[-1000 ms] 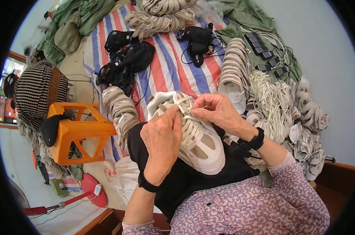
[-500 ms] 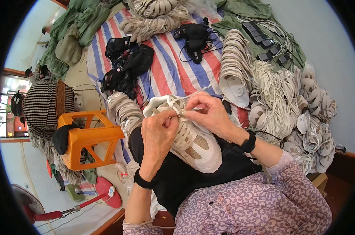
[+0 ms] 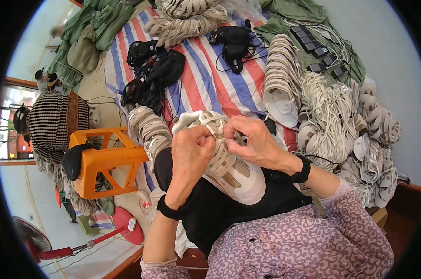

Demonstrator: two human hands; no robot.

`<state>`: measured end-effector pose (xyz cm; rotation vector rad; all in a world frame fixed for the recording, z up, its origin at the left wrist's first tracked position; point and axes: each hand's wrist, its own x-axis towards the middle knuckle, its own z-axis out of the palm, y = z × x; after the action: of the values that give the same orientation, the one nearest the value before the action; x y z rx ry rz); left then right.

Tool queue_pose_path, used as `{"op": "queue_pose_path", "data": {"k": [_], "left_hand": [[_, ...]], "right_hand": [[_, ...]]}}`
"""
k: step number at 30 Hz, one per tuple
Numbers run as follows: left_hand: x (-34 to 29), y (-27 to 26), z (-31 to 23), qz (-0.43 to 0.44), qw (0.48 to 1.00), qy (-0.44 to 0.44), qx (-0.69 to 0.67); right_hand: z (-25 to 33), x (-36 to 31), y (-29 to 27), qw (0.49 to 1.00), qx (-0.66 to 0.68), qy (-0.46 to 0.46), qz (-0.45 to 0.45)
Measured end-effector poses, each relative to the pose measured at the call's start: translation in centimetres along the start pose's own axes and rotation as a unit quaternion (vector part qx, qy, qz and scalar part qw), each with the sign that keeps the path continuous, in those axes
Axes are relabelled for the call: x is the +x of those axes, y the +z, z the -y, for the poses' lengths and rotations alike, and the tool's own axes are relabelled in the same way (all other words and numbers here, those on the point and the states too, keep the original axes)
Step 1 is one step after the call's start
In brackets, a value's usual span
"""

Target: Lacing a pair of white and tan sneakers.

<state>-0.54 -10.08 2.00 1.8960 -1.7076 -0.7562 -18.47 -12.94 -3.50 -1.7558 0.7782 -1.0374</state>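
A white and beige shoe upper (image 3: 251,188) rests on the black cloth (image 3: 205,211) over my lap, its toe pointed toward me. Flat pale laces (image 3: 216,163) run across its front. At the left side of the lacing, my left hand (image 3: 191,151) pinches a lace near the upper eyelets. My right hand (image 3: 257,142) is closed opposite it, thumb and forefinger together on the lace. The fingertips of both hands nearly meet over the shoe's tongue, so the exact spot of the grip is partly hidden.
A striped sheet (image 3: 198,76) spreads ahead with black gear and cables (image 3: 161,69). Stacked shoe uppers (image 3: 281,69) and a heap of white laces (image 3: 329,116) lie right. An orange stool (image 3: 110,162) and a red fan (image 3: 57,253) stand left.
My right hand has shifted slightly right and down, its fingers now curled closer. The loose lace end that stuck up above it no longer shows. My left hand stays at the lacing.
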Motion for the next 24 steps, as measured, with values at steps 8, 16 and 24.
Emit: {"op": "queue_pose_path", "data": {"k": [8, 16, 24], "left_hand": [[-1.7, 0.0, -0.2, -0.118, 0.981, 0.088, 0.129], [-6.4, -10.1, 12.2, -0.257, 0.949, -0.023, 0.181], [-18.7, -19.7, 25.4, -0.296, 0.896, -0.175, 0.281]], "right_hand": [[0.5, 1.5, -1.7, 0.987, 0.097, 0.11, 0.064], [-0.3, 4.1, -3.9, 0.948, 0.242, 0.147, 0.145], [0.3, 5.8, -4.7, 0.93, 0.243, 0.188, 0.201]]}}
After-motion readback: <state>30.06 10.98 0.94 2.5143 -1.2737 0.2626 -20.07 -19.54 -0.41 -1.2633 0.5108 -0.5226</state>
